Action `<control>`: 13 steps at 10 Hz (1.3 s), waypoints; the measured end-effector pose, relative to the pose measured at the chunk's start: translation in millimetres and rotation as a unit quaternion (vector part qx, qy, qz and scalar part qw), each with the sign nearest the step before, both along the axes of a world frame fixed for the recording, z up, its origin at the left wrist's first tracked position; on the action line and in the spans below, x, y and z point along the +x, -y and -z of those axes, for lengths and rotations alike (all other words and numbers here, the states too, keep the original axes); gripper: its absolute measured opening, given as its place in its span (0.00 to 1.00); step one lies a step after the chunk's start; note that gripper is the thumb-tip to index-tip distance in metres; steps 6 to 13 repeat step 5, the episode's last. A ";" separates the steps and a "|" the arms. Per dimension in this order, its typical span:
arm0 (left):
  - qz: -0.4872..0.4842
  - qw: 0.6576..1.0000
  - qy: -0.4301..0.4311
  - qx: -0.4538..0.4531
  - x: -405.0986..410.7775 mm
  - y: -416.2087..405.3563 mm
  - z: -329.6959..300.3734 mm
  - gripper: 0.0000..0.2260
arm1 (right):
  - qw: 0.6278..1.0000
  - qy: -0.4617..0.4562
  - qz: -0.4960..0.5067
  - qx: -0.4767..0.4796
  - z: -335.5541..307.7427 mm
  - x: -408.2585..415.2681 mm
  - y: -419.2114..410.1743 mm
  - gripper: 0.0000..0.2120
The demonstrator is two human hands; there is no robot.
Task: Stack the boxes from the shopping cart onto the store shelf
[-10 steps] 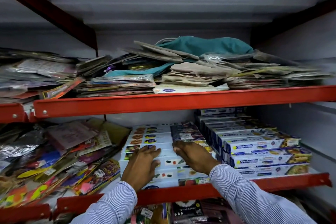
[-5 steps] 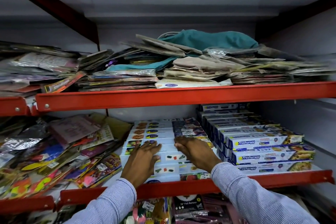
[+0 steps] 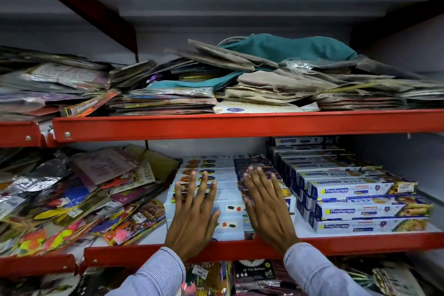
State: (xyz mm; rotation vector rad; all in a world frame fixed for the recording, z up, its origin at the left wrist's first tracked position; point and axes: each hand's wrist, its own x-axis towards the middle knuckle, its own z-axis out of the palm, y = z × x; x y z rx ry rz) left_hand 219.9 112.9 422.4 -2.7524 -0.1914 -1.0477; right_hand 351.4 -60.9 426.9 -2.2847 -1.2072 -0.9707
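A stack of long pale-blue boxes (image 3: 228,211) lies on the lower red shelf (image 3: 360,240), in the middle. My left hand (image 3: 194,214) rests flat on the stack's left half, fingers spread, holding nothing. On the right half lies my right hand (image 3: 265,206), also flat and spread. To the right stands a stepped pile of blue and white Freshwrapp boxes (image 3: 355,190). The shopping cart is out of view.
Loose colourful party packets (image 3: 79,199) fill the lower shelf's left side. The upper red shelf (image 3: 240,125) carries flat packets, grey bags and a teal cloth bag (image 3: 288,49). Below the lower shelf hang foil balloon packs (image 3: 254,274).
Both hands have slid forward over the box stack and their fingers have spread flat. The camera has moved slightly closer and up.
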 end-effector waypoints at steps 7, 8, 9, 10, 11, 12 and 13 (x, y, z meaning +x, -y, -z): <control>-0.027 0.999 0.022 -0.006 -0.8 2.0 0.8 0.33 | 0.998 -0.018 0.033 0.045 8.8 -11.8 -4.7 0.30; -0.027 0.999 0.022 -0.006 -0.8 2.0 0.8 0.33 | 0.998 -0.018 0.033 0.045 8.8 -11.8 -4.7 0.30; -0.027 0.999 0.022 -0.006 -0.8 2.0 0.8 0.33 | 0.998 -0.018 0.033 0.045 8.8 -11.8 -4.7 0.30; -0.027 0.999 0.022 -0.006 -0.8 2.0 0.8 0.33 | 0.998 -0.018 0.033 0.045 8.8 -11.8 -4.7 0.30; -0.027 0.999 0.022 -0.006 -0.8 2.0 0.8 0.33 | 0.998 -0.018 0.033 0.045 8.8 -11.8 -4.7 0.30; -0.027 0.999 0.022 -0.006 -0.8 2.0 0.8 0.33 | 0.998 -0.018 0.033 0.045 8.8 -11.8 -4.7 0.30; -0.027 0.999 0.022 -0.006 -0.8 2.0 0.8 0.33 | 0.998 -0.018 0.033 0.045 8.8 -11.8 -4.7 0.30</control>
